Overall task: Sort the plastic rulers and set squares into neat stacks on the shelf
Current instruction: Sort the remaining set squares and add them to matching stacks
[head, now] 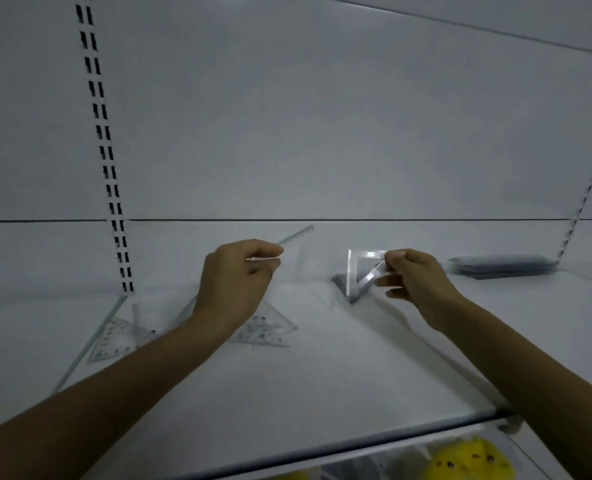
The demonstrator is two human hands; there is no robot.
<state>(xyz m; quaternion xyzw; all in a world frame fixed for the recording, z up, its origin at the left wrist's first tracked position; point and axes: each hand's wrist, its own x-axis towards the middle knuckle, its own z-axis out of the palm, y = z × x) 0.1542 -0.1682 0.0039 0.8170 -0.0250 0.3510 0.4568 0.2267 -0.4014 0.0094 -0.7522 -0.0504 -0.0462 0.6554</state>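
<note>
The sorting looks about half done, judging by what lies right of the slotted white upright [109,161] at the back of the white metal shelf [322,375].

Just right of the upright's foot, a few loose clear set squares [114,337] lie overlapping and askew. A further loose clear triangle [266,332] lies a little farther right, partly under the left wrist. None of these has been sorted yet. A long pale line runs forward from the upright's foot, but I cannot tell whether it is a ruler or the shelf's edge.

Farther right, the left hand [235,275] is raised off the shelf. Its thumb and fingertips pinch a graduated clear plastic piece [296,237] that angles up and away from the upright. It is so transparent that I cannot tell whether it is a ruler or a set square.

Farther right again, the right hand [415,278] pinches a small clear plastic set square [367,254] by one corner, with the other fingers spread. The set square hangs upright with its frame catching the light. It is just above a grey-looking stack of set squares [339,282], which is probably where it belongs.

Farthest from the upright, a flat stack of long clear rulers [502,266] lies squared up, and that pile looks finished.

Both held pieces still have to be put down, and the loose group by the upright still has to be gathered. Every piece is thin, glossy and nearly invisible against the white. Below the shelf, far right of the upright, yellow plush toys [460,462] show.
</note>
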